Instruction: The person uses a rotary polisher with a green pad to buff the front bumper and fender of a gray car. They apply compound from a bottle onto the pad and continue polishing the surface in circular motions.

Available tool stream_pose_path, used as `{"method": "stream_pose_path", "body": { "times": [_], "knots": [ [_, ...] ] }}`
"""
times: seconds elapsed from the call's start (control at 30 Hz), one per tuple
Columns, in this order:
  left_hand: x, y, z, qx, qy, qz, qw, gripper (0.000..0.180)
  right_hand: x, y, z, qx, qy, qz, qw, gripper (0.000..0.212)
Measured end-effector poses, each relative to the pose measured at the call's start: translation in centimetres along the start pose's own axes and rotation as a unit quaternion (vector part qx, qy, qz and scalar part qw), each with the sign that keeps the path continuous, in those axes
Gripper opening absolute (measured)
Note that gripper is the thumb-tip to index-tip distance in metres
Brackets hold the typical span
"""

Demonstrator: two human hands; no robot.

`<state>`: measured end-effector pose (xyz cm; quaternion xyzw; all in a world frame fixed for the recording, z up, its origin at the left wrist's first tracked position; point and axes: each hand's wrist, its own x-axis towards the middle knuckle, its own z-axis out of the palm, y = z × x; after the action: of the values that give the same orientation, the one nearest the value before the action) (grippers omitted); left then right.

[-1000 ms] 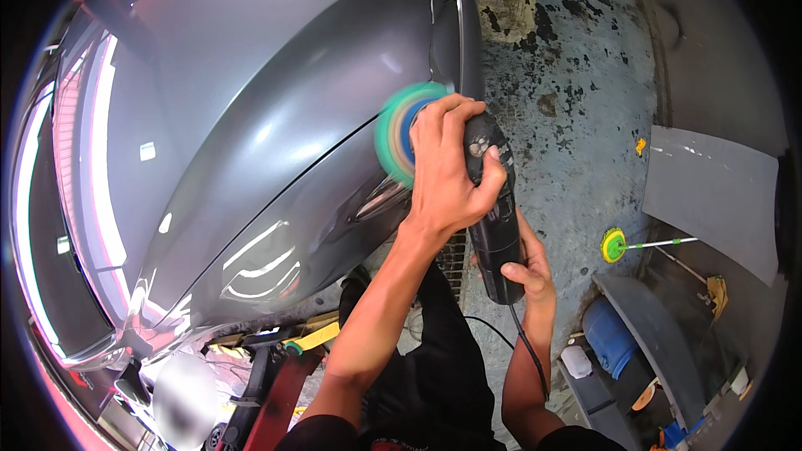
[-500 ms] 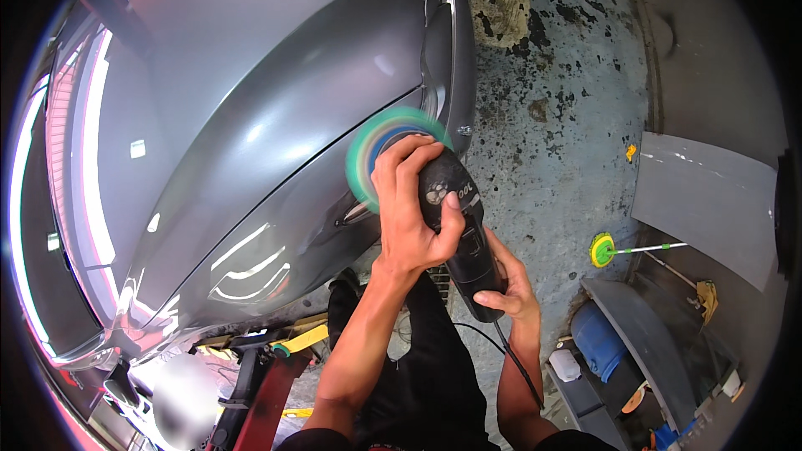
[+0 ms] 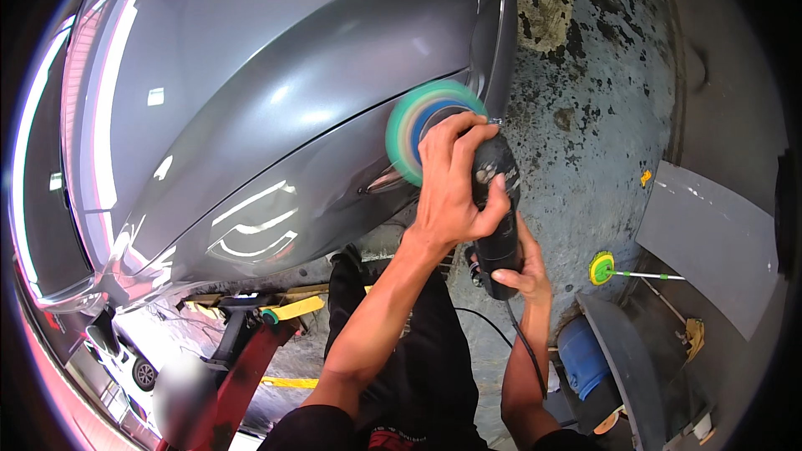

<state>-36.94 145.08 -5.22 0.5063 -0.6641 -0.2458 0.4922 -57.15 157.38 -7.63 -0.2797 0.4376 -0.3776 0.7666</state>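
a blue tub [image 3: 582,357] is at the lower right, partly behind a curved dark grey panel [image 3: 625,359]; its inside is hidden, so what it holds cannot be told. the black polisher [image 3: 499,238] carries pale markings on its body, too blurred to read, and the person's black clothing [image 3: 393,437] shows red and white printing near the lower edge.

the polisher is near the middle of the view, at the front of a dark grey car [image 3: 351,58]. its round green pad [image 3: 408,138] lies against the bodywork beside a panel seam [image 3: 332,129], its rim blurred. the left hand [image 3: 458,188] is curled over the polisher's head, fingers bent across it and thumb along the body. the right hand [image 3: 528,271] wraps the rear end in a narrow grip, just above a black cord [image 3: 528,347]. a yellow-and-green round brush [image 3: 601,269] is well apart, near a flat grey sheet [image 3: 714,242].
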Motion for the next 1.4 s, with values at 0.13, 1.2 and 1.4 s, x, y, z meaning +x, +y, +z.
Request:
{"method": "stream_pose_path", "body": {
  "times": [0.13,1.2,1.4],
  "knots": [
    [-1.5,-0.7,-2.4,0.010,-0.023,0.019,1.000,0.058,0.6,3.2,1.3,0.003,-0.023,-0.001,1.000,0.118],
    [0.1,-0.3,-1.5,-0.012,-0.021,-0.017,1.000,0.059,0.1,-0.1,3.0,-0.002,0.000,-0.006,1.000,0.110],
    [2.6,0.1,1.4,-0.014,-0.004,-0.033,0.999,0.056,0.6,-3.9,1.3,-0.030,0.019,0.000,0.999,0.108]
  ]
}}
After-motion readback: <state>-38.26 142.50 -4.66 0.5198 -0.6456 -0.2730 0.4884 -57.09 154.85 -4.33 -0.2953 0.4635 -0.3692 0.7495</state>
